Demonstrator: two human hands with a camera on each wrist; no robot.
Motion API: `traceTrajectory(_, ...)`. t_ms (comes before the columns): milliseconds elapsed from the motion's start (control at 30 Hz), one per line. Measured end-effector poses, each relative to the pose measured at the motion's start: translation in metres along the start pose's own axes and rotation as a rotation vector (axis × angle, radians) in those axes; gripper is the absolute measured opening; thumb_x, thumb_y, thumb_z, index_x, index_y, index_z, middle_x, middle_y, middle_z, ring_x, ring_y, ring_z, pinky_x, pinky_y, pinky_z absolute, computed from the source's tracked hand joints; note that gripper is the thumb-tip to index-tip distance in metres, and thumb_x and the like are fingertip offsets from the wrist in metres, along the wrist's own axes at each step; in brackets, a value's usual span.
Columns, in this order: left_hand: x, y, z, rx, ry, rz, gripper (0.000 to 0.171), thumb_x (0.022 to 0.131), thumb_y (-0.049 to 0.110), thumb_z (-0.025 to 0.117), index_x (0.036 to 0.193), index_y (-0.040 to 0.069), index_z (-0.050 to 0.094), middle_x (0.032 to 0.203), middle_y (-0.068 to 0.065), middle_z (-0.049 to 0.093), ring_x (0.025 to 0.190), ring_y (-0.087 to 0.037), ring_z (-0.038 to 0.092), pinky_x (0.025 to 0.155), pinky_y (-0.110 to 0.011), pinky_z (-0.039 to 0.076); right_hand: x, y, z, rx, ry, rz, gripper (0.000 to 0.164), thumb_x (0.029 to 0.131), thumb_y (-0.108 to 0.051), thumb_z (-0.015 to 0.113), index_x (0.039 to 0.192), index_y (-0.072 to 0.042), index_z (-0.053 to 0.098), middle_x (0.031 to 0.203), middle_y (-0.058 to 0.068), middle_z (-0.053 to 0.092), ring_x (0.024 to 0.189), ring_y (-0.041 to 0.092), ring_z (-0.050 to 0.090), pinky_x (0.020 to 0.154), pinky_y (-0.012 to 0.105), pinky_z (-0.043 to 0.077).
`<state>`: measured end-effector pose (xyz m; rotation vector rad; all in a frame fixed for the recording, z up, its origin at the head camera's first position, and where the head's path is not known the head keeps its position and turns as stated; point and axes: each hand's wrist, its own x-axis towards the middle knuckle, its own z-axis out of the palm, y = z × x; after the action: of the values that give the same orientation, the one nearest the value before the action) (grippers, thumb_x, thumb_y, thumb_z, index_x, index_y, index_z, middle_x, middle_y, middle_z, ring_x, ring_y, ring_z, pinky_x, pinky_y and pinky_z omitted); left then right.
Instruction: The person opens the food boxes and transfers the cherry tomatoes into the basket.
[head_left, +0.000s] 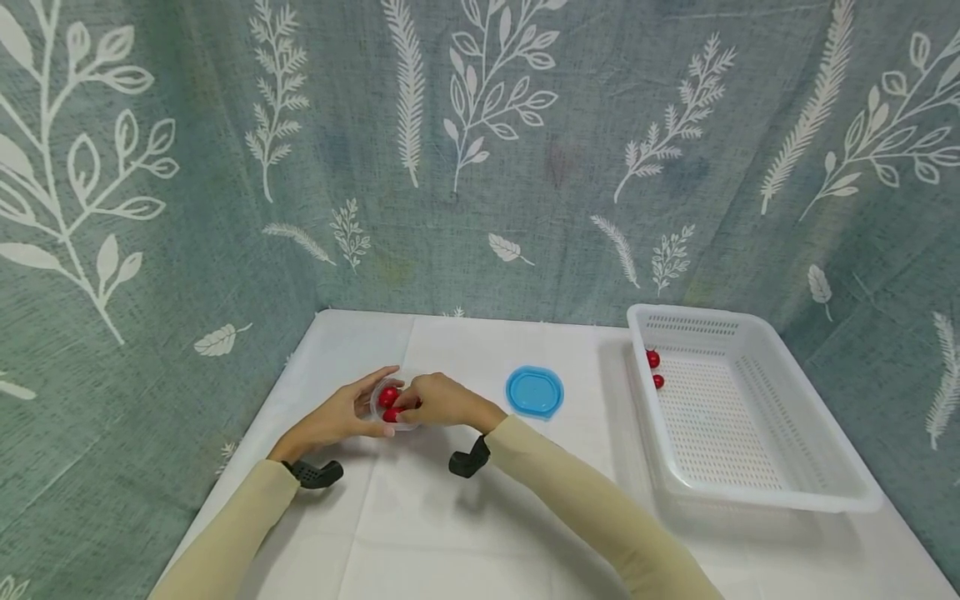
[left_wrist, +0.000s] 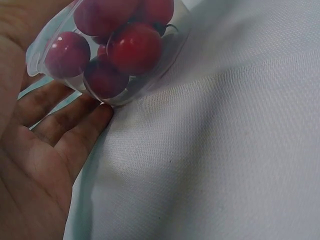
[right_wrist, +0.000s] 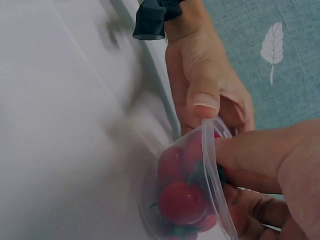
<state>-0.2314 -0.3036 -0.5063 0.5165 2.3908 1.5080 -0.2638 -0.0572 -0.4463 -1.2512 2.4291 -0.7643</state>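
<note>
My left hand holds a clear plastic tub at the left of the table, its thumb on the rim and its fingers around the side. Several red cherry tomatoes, some with green stems, show through the tub's wall. From the right, my right hand reaches over the rim, with thumb and fingers inside the tub at a cherry tomato that they seem to pinch. Its fingertips are partly hidden. A blue lid lies on the table to the right of the hands.
A white perforated basket stands at the right of the table, with two small tomatoes by its left wall. White cloth covers the table. A patterned green curtain hangs behind and at both sides.
</note>
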Motion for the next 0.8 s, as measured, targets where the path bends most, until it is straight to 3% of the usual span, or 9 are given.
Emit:
traceTrajectory(100,-0.0006,0.0011,0.0011,0.002,-0.008,0.019,0.103,0.083,0.028,0.089,0.164,0.032,0.026,0.168,-0.008,0.025,0.154,-0.034,0.024,0.117,-0.062,0.031,-0.0004,-0.0011,0.0006,-0.020,-0.023,-0.003,0.022,0.099,-0.020,0.071,0.116,-0.007,0.078,0.094,-0.004,0.065,0.080,0.004,0.059,0.067,0.015,0.050)
traceTrajectory(333,-0.0010,-0.0002,0.0013,-0.010,-0.005,-0.002,0.105,0.082,0.028,0.090,0.165,0.029,0.025,0.167,-0.005,0.028,0.153,-0.030,0.026,0.118,-0.060,0.031,-0.0026,0.0001,0.0009,0.143,-0.006,0.038,0.022,0.095,-0.026,0.077,0.110,-0.011,0.076,0.090,-0.010,0.071,0.077,0.002,0.064,0.066,0.017,0.053)
traceTrajectory(467,-0.0016,0.0017,0.0014,-0.005,-0.001,-0.014,0.106,0.081,0.029,0.091,0.165,0.031,0.026,0.168,-0.002,0.025,0.154,-0.031,0.023,0.118,-0.060,0.030,-0.0016,0.0023,0.0024,0.180,0.027,0.051,0.027,0.091,-0.027,0.081,0.112,-0.010,0.076,0.089,-0.011,0.071,0.077,0.002,0.065,0.066,0.018,0.054)
traceTrajectory(800,-0.0017,0.0034,0.0012,0.011,0.009,-0.028,0.104,0.082,0.029,0.090,0.164,0.033,0.026,0.169,-0.003,0.024,0.155,-0.032,0.021,0.118,-0.059,0.031,-0.0052,0.0012,-0.0022,0.103,0.154,0.053,0.028,0.090,-0.024,0.082,0.115,-0.010,0.079,0.099,-0.007,0.076,0.085,0.004,0.063,0.066,0.017,0.050)
